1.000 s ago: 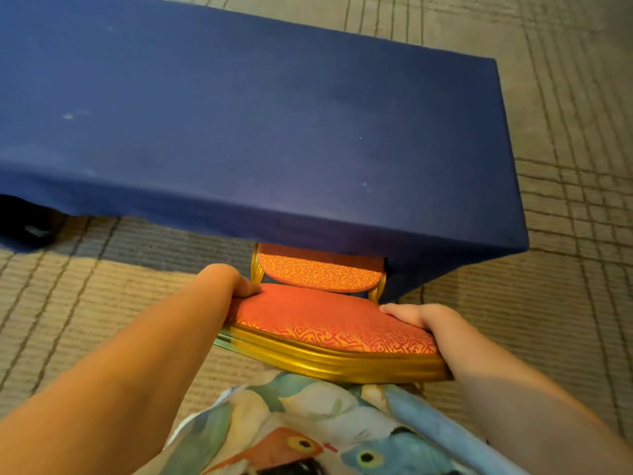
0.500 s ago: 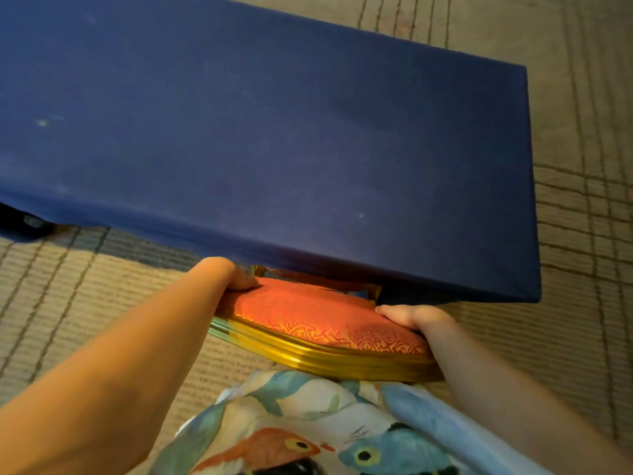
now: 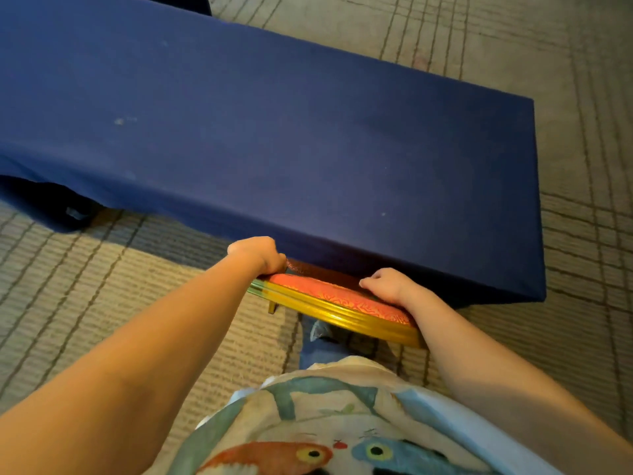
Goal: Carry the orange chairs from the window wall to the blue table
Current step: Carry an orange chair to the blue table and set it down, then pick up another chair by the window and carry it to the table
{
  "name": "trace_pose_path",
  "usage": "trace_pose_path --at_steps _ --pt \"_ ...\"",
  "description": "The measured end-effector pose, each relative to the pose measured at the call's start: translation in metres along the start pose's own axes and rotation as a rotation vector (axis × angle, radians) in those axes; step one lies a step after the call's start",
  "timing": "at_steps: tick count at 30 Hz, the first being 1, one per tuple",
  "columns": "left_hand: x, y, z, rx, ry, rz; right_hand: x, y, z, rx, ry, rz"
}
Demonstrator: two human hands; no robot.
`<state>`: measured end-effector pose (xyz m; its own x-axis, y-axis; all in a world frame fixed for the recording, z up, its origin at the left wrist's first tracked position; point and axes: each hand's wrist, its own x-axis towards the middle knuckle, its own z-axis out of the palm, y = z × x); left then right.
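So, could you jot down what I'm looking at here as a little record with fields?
Place: striped carpet, long blue table under a cloth
Object: orange chair, gold-edged, mostly hidden beneath the table's near edge
Left hand: grips the chair's left corner
Right hand: fingers curled over the padding on the chair's right side
Stage: chair is at the table, hands not yet released
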<state>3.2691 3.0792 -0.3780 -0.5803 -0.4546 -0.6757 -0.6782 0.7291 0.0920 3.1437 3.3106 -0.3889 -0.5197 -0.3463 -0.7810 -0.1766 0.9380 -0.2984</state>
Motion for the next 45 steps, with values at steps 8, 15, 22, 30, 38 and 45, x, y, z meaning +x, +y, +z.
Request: trace_pose_path --at_steps 8,15,22,30,38,45 --pt "-0.064 -0.033 -0.009 -0.214 0.412 0.100 -0.066 -0.072 0.002 0.147 0.201 -0.215" --pt "-0.127 -0.100 -0.012 -0.466 0.503 0.086 -0.125 -0.139 0.043 0.046 0.348 -0.416" --pt "-0.198 -0.218 0.006 -0.639 0.573 -0.073 -0.170 -0.221 0.115 -0.088 0.360 -0.610" --pt "-0.267 -0.360 0.027 -0.845 0.688 -0.280 -0.207 -0.335 0.179 -0.171 0.255 -0.773" --pt "-0.290 -0.469 -0.008 -0.895 0.818 -0.366 -0.218 -0.475 0.211 -0.240 0.251 -0.911" --pt "-0.278 -0.590 -0.058 -0.868 0.864 -0.466 -0.198 -0.627 0.254 -0.278 0.173 -1.001"
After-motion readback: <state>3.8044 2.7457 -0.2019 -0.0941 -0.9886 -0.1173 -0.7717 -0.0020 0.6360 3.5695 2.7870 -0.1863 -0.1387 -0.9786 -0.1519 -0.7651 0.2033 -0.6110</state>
